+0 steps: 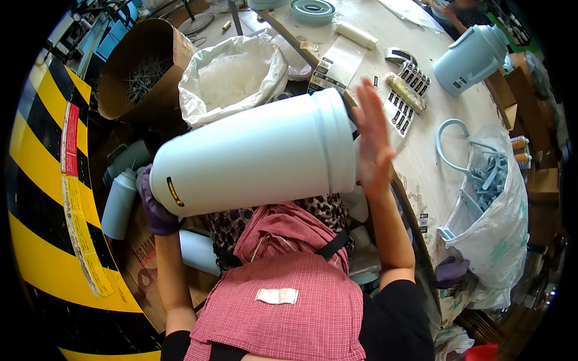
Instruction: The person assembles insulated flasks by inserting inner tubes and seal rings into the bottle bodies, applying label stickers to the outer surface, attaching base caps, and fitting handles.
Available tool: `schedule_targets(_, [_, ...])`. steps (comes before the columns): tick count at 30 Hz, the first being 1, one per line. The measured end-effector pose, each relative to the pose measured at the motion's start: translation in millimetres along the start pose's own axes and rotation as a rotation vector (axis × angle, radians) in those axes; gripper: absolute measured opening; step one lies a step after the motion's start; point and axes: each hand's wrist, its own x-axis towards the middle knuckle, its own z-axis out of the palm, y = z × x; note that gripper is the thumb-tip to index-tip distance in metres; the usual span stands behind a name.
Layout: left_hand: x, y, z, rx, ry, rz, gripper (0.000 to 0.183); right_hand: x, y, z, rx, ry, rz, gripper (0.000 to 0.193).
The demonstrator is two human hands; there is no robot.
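A large light blue jug body (253,156) lies almost level across my lap, its ribbed rim to the right. It bears a small black and yellow label near its base. My left hand (159,207), in a purple glove, grips the base end; some fingers are hidden behind it. Bare and slightly blurred, my right hand (376,141) is held up at the rim end with its fingers stretched out. Whether the palm touches the rim, I cannot tell.
On the table (421,174) are label sheets (400,117), a finished light blue jug (471,60) and a plastic bag (497,222) of blue handles. A lined bin (232,81) and a cardboard drum (141,72) stand beyond. Left is a striped yellow-black panel (51,228), near bottles (120,204).
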Motion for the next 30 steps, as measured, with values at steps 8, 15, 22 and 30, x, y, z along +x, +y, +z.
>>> schedule_targets(8, [-24,21,2,1.049,-0.219,0.676,0.038,-76,35,23,-0.349,0.407,-0.426,0.061])
schedule_targets(15, [-8,58,0,1.014,-0.111,0.596,0.054,-23,30,8,0.106,0.335,-0.28,0.099])
schedule_targets(22, [-2,52,18,0.908,-0.202,0.539,0.039,-3,23,-15,0.062,0.037,0.016,0.108])
schedule_targets(30, [-7,38,-4,0.592,-0.183,0.224,0.049,-60,11,4,0.038,0.077,-0.008,0.095])
